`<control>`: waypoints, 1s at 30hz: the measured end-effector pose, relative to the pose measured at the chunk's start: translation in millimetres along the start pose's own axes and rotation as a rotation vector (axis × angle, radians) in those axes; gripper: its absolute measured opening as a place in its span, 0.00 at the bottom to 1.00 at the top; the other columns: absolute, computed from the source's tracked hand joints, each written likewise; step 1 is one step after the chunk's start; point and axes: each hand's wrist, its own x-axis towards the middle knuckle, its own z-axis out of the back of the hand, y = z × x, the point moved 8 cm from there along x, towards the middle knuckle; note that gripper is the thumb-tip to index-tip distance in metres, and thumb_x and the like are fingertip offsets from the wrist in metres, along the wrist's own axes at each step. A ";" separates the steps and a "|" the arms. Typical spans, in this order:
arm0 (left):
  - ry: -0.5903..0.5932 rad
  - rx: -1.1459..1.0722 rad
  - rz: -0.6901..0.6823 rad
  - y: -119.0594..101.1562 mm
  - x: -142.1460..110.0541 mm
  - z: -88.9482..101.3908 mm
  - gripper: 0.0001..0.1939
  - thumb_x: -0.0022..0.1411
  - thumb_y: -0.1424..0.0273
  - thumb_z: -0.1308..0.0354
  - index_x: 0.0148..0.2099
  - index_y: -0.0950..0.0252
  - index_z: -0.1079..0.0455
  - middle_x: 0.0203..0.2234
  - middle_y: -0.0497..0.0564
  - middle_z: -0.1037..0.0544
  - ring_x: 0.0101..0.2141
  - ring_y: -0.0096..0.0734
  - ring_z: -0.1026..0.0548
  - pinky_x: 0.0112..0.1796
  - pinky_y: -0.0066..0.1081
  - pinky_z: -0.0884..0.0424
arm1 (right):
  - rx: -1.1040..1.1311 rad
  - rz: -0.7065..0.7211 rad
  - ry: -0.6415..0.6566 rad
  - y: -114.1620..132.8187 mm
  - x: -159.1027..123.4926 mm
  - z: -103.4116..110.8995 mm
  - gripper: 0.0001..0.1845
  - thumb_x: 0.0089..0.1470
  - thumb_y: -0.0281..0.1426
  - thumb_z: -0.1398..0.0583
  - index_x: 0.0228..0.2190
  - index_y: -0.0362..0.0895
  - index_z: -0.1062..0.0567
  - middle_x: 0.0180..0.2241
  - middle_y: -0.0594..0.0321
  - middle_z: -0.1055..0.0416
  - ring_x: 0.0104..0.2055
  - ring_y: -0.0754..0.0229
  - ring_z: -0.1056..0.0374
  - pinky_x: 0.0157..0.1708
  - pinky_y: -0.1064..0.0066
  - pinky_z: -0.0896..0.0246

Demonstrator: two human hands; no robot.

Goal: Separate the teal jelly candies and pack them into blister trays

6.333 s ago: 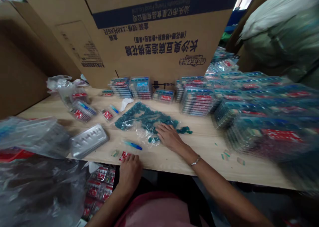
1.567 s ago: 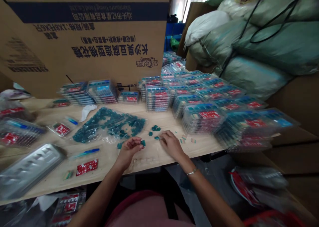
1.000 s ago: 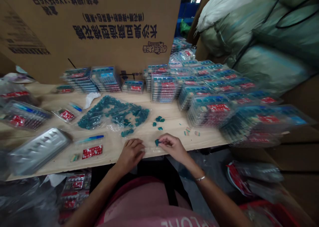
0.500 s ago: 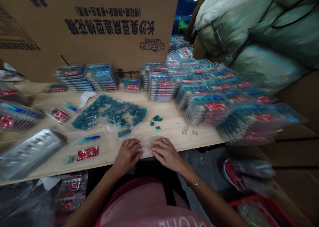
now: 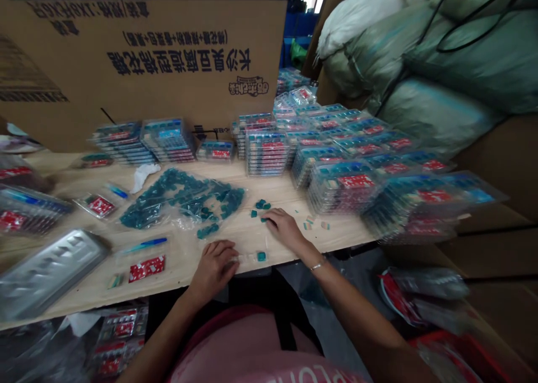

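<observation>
My left hand (image 5: 216, 264), fingers curled, grips the left end of a clear plastic tray (image 5: 247, 257) at the table's front edge. One teal cube (image 5: 261, 256) sits at the tray's right end. Beyond the tray, my right hand (image 5: 284, 229) has its fingertips closed on a small teal piece (image 5: 264, 220), mostly hidden under them. Several loose teal pieces (image 5: 260, 205) lie just past those fingers. Left of them, a clear bag (image 5: 180, 201) full of teal pieces lies spread on the wood.
Stacks of filled clear packs (image 5: 340, 187) stand right and back. A large carton (image 5: 168, 92) blocks the far side. At left lie a grey moulded tray (image 5: 54, 271), a red packet (image 5: 147, 268) and a blue stick (image 5: 145, 244). Small striped pieces (image 5: 309, 224) lie at right.
My right hand has left the tray and moved forward to the loose teal pieces. The cube in the tray now shows. My left hand stays at the tray. The view has shifted slightly.
</observation>
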 end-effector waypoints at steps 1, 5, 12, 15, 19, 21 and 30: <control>0.001 0.001 0.001 -0.1 -0.2 0.0 0.06 0.60 0.70 0.46 0.40 0.63 0.31 0.41 0.55 0.26 0.44 0.39 0.30 0.44 0.40 0.35 | 0.007 -0.037 0.001 -5.3 0.5 -0.3 0.12 0.52 0.21 0.46 0.35 0.45 0.26 0.34 0.61 0.27 0.37 0.60 0.32 0.39 0.68 0.38; -0.003 0.004 0.007 0.0 -1.2 -0.6 0.06 0.60 0.70 0.47 0.40 0.62 0.31 0.42 0.55 0.26 0.44 0.39 0.30 0.44 0.40 0.35 | -0.232 -0.176 -0.029 -12.3 -23.6 19.8 0.11 0.52 0.21 0.46 0.35 0.43 0.27 0.33 0.59 0.29 0.37 0.57 0.34 0.38 0.68 0.40; -0.010 0.006 -0.003 -0.7 0.2 -0.9 0.06 0.61 0.70 0.47 0.40 0.62 0.31 0.42 0.55 0.26 0.45 0.39 0.30 0.44 0.40 0.36 | -0.704 -0.372 0.117 -15.4 -18.4 37.9 0.12 0.54 0.22 0.47 0.37 0.42 0.25 0.41 0.54 0.30 0.44 0.52 0.39 0.41 0.65 0.48; -0.019 0.030 -0.006 -0.8 0.2 0.6 0.06 0.60 0.70 0.47 0.40 0.62 0.31 0.42 0.55 0.26 0.44 0.39 0.30 0.44 0.40 0.35 | -0.685 -0.392 0.207 -22.8 8.6 23.8 0.14 0.54 0.22 0.47 0.39 0.43 0.26 0.41 0.55 0.30 0.44 0.55 0.37 0.41 0.67 0.48; -0.022 0.038 -0.001 -0.6 -1.2 0.8 0.06 0.60 0.70 0.47 0.40 0.62 0.31 0.42 0.55 0.26 0.43 0.38 0.30 0.43 0.39 0.34 | -0.730 -0.475 0.222 -33.3 8.4 32.2 0.12 0.52 0.19 0.47 0.32 0.39 0.24 0.36 0.50 0.30 0.41 0.52 0.36 0.39 0.63 0.47; -0.023 0.037 0.007 -0.4 -1.1 0.3 0.06 0.60 0.71 0.47 0.40 0.62 0.31 0.41 0.55 0.26 0.43 0.39 0.30 0.43 0.40 0.34 | -0.754 -0.477 0.222 -33.2 1.8 38.5 0.13 0.53 0.18 0.48 0.30 0.39 0.24 0.37 0.48 0.30 0.43 0.50 0.37 0.41 0.61 0.47; -0.041 0.041 0.008 -2.6 0.0 4.2 0.06 0.59 0.71 0.46 0.39 0.62 0.31 0.41 0.55 0.25 0.42 0.39 0.29 0.42 0.40 0.33 | -0.260 -0.034 0.121 -10.2 45.3 -12.5 0.15 0.50 0.20 0.44 0.40 0.43 0.27 0.42 0.57 0.30 0.46 0.56 0.37 0.47 0.64 0.43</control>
